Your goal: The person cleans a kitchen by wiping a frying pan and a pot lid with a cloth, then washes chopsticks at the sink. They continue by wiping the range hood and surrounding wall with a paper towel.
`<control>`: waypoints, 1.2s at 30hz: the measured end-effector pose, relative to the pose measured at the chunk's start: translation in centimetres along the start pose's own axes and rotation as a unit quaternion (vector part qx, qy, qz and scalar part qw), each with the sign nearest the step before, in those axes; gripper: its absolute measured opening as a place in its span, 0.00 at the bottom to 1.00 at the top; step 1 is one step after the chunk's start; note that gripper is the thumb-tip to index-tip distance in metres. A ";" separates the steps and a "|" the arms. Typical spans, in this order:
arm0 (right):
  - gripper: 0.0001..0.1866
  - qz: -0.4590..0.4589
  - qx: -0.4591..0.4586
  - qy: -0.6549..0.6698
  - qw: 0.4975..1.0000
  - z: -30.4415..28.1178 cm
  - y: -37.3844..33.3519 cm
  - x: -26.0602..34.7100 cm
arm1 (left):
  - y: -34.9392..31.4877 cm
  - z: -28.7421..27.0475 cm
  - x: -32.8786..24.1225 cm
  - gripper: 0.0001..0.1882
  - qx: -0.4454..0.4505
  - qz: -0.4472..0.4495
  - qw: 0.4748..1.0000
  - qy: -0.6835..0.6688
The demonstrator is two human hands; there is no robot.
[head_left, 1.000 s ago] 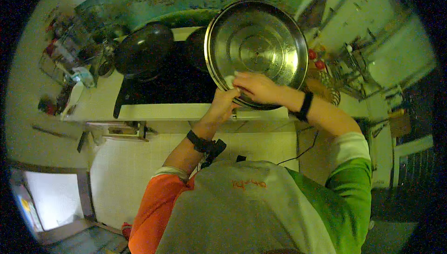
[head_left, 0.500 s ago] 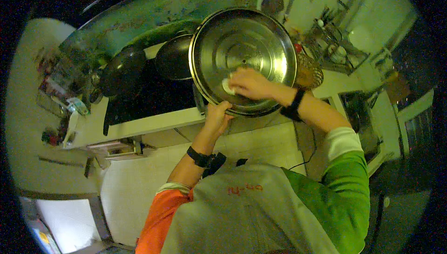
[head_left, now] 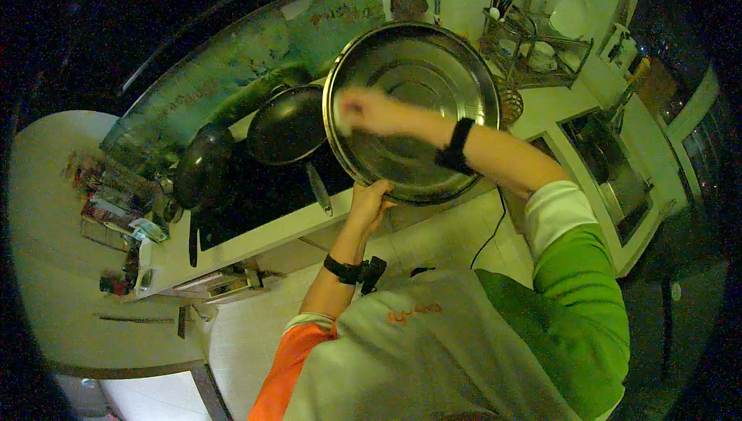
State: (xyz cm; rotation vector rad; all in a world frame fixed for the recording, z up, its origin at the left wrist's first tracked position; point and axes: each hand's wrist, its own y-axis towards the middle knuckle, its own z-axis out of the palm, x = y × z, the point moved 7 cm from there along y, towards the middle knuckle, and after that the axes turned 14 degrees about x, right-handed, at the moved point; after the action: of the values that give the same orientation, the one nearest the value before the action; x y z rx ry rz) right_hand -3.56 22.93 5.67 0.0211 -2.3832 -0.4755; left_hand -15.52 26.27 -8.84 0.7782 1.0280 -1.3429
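Observation:
A large round steel lid, its shiny inside marked with concentric rings, is held up in front of me, tilted toward me. At its near edge my left hand is closed on the rim, with the thumb over it. My right hand reaches across the inside to the left side of the lid. It is smeared by motion, its fingers curled round a small white pad, which mostly hides under them. Whether that pad is sponge or cloth cannot be told.
Left of the lid, a frying pan and a dark wok stand on the black stove. A wire dish rack with bowls is at the back right. The sink lies right. Packages crowd the counter's left end.
My right hand has swept left and up across the inside of the lid with the white pad. My left hand keeps its hold on the rim. The view has shifted and turned.

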 end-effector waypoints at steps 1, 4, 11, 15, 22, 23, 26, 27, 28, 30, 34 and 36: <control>0.05 0.010 0.082 -0.044 0.996 2.9 -0.3 0.8 | -0.1 0.1 0.0 0.05 0.008 0.006 1.000 -0.026; 0.04 -0.042 0.111 -0.273 0.954 4.6 -1.0 2.5 | -0.6 -0.4 -0.4 0.05 0.024 -0.004 1.000 -0.004; 0.10 0.133 -0.083 -0.575 0.803 -9.2 -3.4 -5.4 | -2.3 -2.5 -1.2 0.07 -0.082 0.027 0.990 0.109; 0.10 0.191 0.009 -0.616 0.764 -6.8 -10.0 -8.9 | -1.7 -4.3 -2.0 0.15 -0.085 0.051 0.995 0.008; 0.10 0.068 0.064 -0.001 0.996 8.3 -9.3 -4.5 | 1.2 -3.8 -1.6 0.12 -0.092 0.114 0.984 -0.107; 0.10 0.105 0.073 -0.033 0.991 8.0 -9.4 -5.0 | 1.3 -3.8 -1.1 0.11 -0.094 0.095 0.984 -0.116; 0.11 0.152 0.212 -0.302 0.917 3.2 -10.1 -7.3 | 0.8 -4.0 -1.1 0.09 -0.088 0.100 0.986 -0.099; 0.10 0.240 0.108 -0.347 0.900 -1.3 -10.5 -8.3 | 0.6 -4.0 -0.9 0.10 -0.089 0.077 0.990 -0.080; 0.09 0.340 0.038 -0.361 0.867 -4.0 -10.8 -9.1 | 0.4 -3.9 -0.5 0.11 -0.091 0.052 0.993 -0.061; 0.09 0.235 -0.108 -0.306 0.916 -5.1 -9.5 -6.9 | 0.3 -3.4 -0.3 0.13 -0.071 0.023 0.997 -0.017; 0.12 0.047 0.087 -0.067 0.993 3.9 -6.3 -3.0 | 0.1 -3.1 -1.0 0.11 -0.056 0.068 0.996 -0.017; 0.12 0.067 0.275 -0.150 0.947 6.1 -6.7 -2.8 | -0.2 -3.7 -0.9 0.11 -0.069 0.072 0.992 -0.080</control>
State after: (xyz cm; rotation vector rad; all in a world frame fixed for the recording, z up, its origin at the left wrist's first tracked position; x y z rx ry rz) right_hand -6.12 19.05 -2.58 0.0407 -2.7199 0.2810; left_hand -16.16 30.00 -9.41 0.6188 0.9101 -1.1769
